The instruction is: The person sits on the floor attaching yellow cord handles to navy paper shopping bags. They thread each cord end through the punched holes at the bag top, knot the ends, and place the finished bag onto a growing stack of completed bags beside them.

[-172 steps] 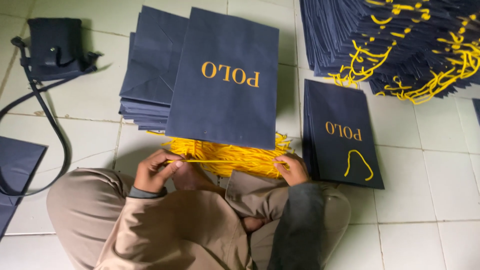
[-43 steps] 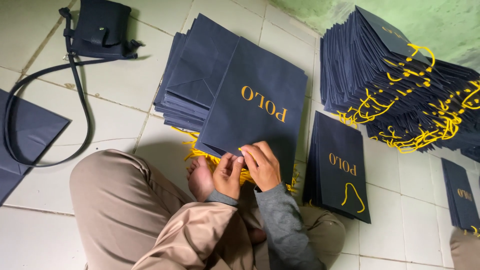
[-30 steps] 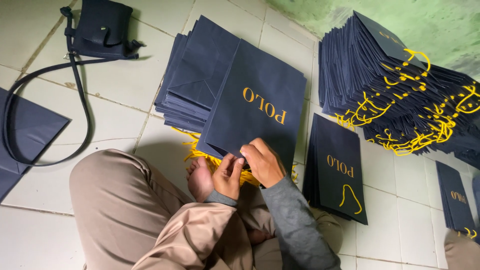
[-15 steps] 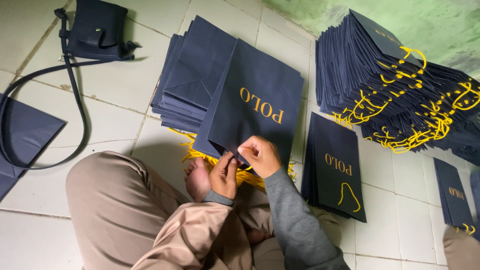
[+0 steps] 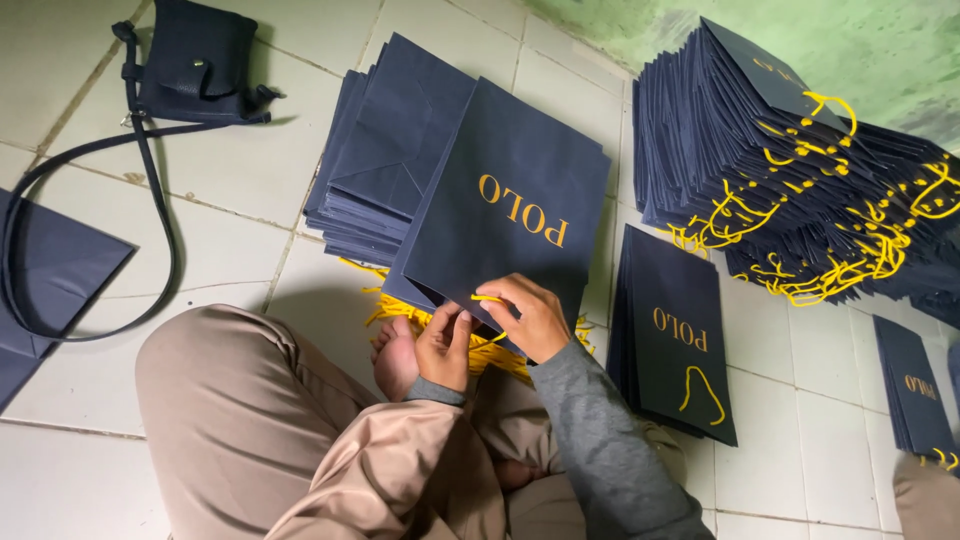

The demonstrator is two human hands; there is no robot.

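In the head view, the flat dark navy paper bag (image 5: 505, 215) lies on a pile of like bags on the tiled floor, its open mouth toward the person's lap. The right hand (image 5: 530, 315) pinches a thin yellow cord (image 5: 487, 298) at the bag's lower edge, while the left hand (image 5: 443, 345) has its fingers curled at that same edge, whether clamped on anything I cannot tell. The step likely goes best if the left hand pins the bag's edge flat so the right hand's grip can keep the cord end short and straight, clear of the loose bundle of yellow cords (image 5: 400, 310) beneath.
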